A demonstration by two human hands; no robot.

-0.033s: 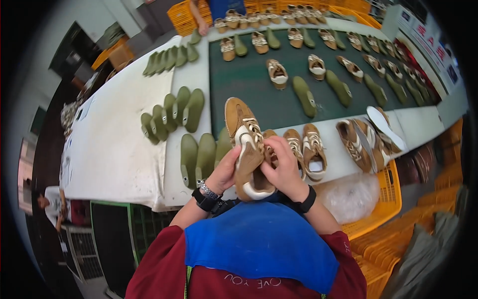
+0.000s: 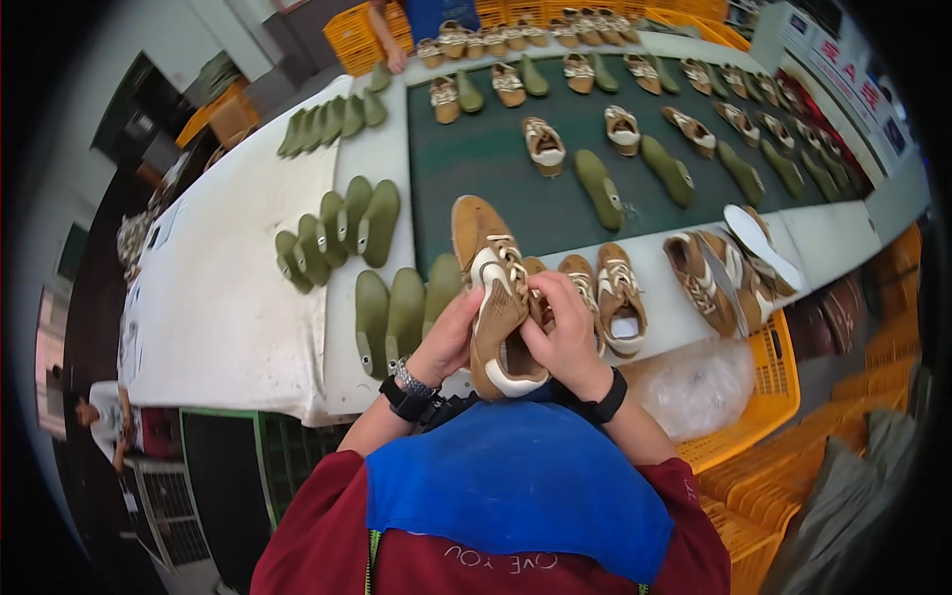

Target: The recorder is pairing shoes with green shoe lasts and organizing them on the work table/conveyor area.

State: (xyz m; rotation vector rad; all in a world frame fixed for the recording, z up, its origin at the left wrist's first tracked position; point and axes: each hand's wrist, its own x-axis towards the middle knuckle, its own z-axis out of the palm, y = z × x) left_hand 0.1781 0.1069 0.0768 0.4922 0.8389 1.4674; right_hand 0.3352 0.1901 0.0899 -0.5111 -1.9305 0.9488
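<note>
A brown sneaker [image 2: 493, 327] with white laces and white side trim is held up in front of my chest, toe pointing away. My left hand [image 2: 448, 332] grips it along its left side. The thumb and fingers of my right hand [image 2: 563, 332] are closed on its right side, by the laces and the opening; the exact spot they pinch is partly hidden. Just beyond my right hand, brown sneakers [image 2: 617, 283] stand in a row on the table edge. Green shoe lasts [image 2: 405, 315] stand next to my left hand.
Sneakers and green lasts lie in rows on a dark green belt [image 2: 476, 164]. A pale cloth [image 2: 233, 288] covers the left table. More sneakers [image 2: 706, 278] lie at right, above a yellow crate [image 2: 778, 372] holding a clear plastic bag [image 2: 694, 387]. Another person's hand [image 2: 397, 59] rests at the far edge.
The view has shifted slightly, so the belt and rows sit a little further left. Both hands keep nearly the same hold on the sneaker.
</note>
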